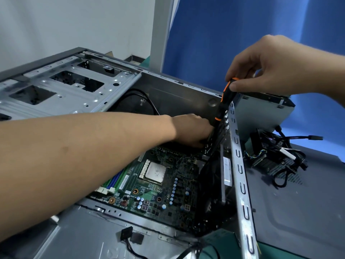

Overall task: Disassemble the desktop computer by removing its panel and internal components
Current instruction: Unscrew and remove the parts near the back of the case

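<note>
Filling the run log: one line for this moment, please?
right hand pinches screwdriver handle | left hand inside case by its lower end, grip unclear | motherboard in case

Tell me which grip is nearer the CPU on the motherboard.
Left. The left grip is down inside the case, just beyond the CPU; the right grip is raised above the case's edge, pinching the screwdriver handle.

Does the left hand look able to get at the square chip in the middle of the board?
Probably yes: the chip lies uncovered close by the left hand, nothing over it. The screwdriver in the right hand stands off to one side.
</note>
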